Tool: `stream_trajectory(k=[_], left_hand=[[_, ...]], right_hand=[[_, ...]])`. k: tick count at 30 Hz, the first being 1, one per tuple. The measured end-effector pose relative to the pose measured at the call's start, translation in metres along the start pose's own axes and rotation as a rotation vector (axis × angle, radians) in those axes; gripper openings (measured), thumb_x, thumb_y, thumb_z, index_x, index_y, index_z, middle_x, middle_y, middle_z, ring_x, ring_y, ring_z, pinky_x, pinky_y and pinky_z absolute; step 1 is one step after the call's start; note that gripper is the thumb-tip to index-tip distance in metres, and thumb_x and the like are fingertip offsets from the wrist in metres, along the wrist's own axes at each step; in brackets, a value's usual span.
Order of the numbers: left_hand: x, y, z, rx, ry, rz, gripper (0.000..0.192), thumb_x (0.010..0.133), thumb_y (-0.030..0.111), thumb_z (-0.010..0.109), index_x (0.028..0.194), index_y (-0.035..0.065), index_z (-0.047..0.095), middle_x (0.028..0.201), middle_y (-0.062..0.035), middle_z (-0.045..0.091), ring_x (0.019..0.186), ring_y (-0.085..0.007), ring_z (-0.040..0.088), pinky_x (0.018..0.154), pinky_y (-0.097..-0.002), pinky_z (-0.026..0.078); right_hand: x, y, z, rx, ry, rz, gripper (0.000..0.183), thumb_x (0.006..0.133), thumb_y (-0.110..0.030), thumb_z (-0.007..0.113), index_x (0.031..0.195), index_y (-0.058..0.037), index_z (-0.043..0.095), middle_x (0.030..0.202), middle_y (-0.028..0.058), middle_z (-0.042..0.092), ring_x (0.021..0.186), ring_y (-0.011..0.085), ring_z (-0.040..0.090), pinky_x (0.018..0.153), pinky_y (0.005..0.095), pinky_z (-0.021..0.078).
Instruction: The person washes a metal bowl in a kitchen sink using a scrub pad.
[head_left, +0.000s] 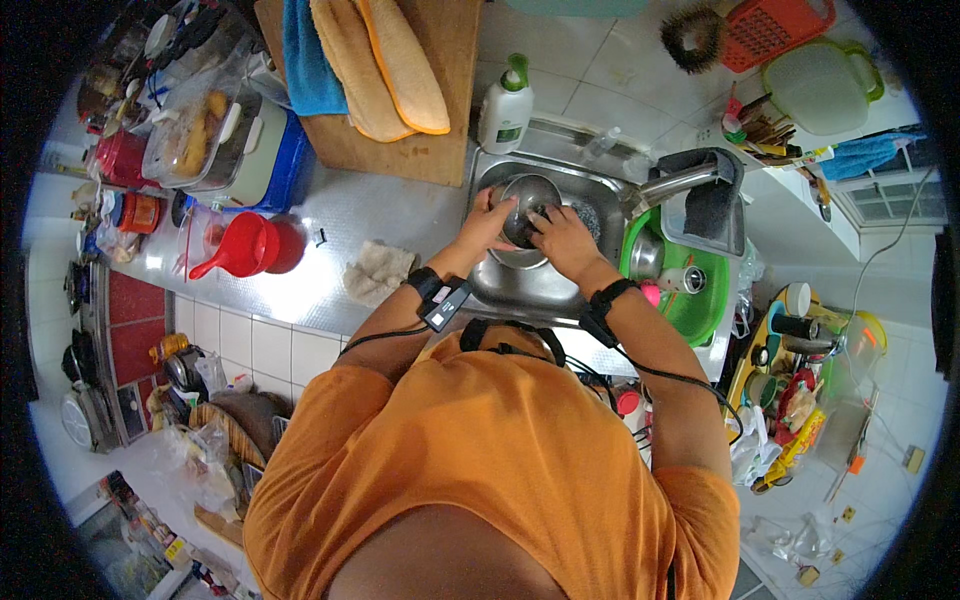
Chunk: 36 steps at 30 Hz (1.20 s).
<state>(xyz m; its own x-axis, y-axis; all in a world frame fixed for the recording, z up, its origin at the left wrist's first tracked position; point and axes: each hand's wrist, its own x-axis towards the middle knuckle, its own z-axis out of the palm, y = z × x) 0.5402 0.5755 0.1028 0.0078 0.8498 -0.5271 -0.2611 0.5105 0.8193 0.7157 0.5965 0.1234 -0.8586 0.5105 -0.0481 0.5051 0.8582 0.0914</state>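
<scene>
In the stainless steel sink, a round metal bowl is tilted towards me. My left hand grips its left side, thumb over the rim. The fingers of my right hand reach into the bowl at its lower right. Something dark shows by those fingertips, but whether I hold it is unclear. Beneath the bowl, another round metal vessel is partly covered by it and by my hands. The metal faucet extends over the sink's right edge.
A green basin with a metal cup sits right of the sink. Left of it lie a crumpled cloth and a red ladle. A pump bottle stands behind, beside a wooden board bearing towels.
</scene>
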Motion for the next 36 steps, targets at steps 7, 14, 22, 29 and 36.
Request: stream_trajectory(k=[7,14,22,29,36], left_hand=[[-0.008,-0.003,0.014,-0.141,0.062,0.046,0.058,0.083,0.027,0.057,0.13,0.0161,0.024,0.118,-0.0107,0.042,0.091,-0.0229,0.053,0.057,-0.0345,0.051],[0.007,-0.01,-0.009,0.03,0.018,-0.015,0.063,0.083,0.032,0.055,0.133,0.0145,0.021,0.128,-0.0141,0.036,0.096,-0.0295,0.055,0.059,-0.0439,0.055],[0.002,0.004,-0.009,0.096,-0.081,-0.188,0.067,0.085,0.044,0.052,0.133,0.0101,0.02,0.131,-0.0168,0.033,0.085,-0.0321,0.059,0.059,-0.0435,0.056],[-0.015,0.011,0.005,0.024,-0.131,-0.171,0.069,0.084,0.052,0.05,0.133,0.0118,0.022,0.132,-0.0117,0.035,0.112,-0.0302,0.046,0.064,-0.0451,0.055],[-0.003,0.009,-0.002,0.102,-0.055,-0.117,0.068,0.085,0.052,0.049,0.132,0.0101,0.023,0.124,-0.0191,0.041,0.1,-0.035,0.055,0.062,-0.0455,0.055]], right_hand=[[0.015,-0.029,-0.008,0.386,0.108,0.235,0.021,0.073,-0.009,0.053,0.092,-0.0111,0.063,0.099,0.0051,0.058,0.09,0.0248,0.054,0.079,0.037,0.0416],[-0.003,0.002,-0.002,0.134,-0.044,-0.031,0.017,0.073,-0.015,0.055,0.085,-0.0118,0.067,0.112,0.0072,0.055,0.103,0.0262,0.049,0.087,0.0398,0.039],[0.007,0.007,-0.023,0.297,0.24,0.257,0.023,0.073,-0.013,0.055,0.095,-0.0094,0.06,0.108,0.0109,0.052,0.097,0.0285,0.053,0.081,0.0399,0.0434],[0.035,-0.021,-0.002,0.153,0.058,0.441,0.02,0.07,-0.01,0.057,0.089,-0.0042,0.053,0.089,0.0131,0.054,0.072,0.0279,0.061,0.066,0.038,0.0492],[0.023,-0.016,0.001,0.502,0.132,0.212,0.016,0.065,-0.007,0.059,0.08,-0.0044,0.06,0.088,0.01,0.057,0.074,0.0278,0.06,0.065,0.0388,0.0476]])
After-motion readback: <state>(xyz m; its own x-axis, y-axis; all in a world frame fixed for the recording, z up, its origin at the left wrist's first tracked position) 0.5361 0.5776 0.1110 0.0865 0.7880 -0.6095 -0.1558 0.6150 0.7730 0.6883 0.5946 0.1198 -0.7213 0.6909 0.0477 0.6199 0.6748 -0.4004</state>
